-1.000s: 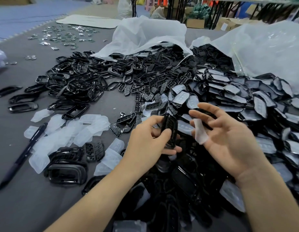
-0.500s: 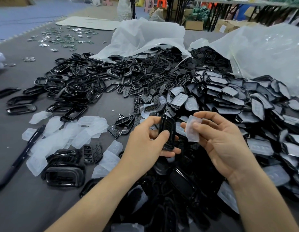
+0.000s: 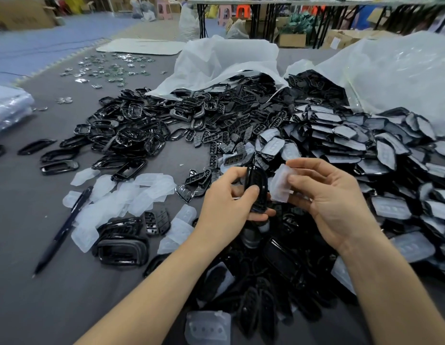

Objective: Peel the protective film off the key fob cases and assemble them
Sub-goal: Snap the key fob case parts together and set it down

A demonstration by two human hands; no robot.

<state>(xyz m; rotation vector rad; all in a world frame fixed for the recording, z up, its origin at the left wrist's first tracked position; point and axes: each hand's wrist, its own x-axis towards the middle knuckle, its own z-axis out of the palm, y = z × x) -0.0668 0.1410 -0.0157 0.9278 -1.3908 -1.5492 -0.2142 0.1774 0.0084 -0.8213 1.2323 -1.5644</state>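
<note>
Grey tabletop (image 3: pixel 29 282) buried under black shells. From the head camera, the left hand (image 3: pixel 224 215) grips a black key fob case (image 3: pixel 257 188) upright at centre, thumb curled across its face. Just right of it, the right hand (image 3: pixel 333 205) pinches a clear film (image 3: pixel 281 188) between thumb and fingertips. Discarded films (image 3: pixel 131 195) and a pen (image 3: pixel 62 232) lie left.

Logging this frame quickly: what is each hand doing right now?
Left hand: holding the black plastic key fob case.
Right hand: pinching the translucent white film piece.
</note>
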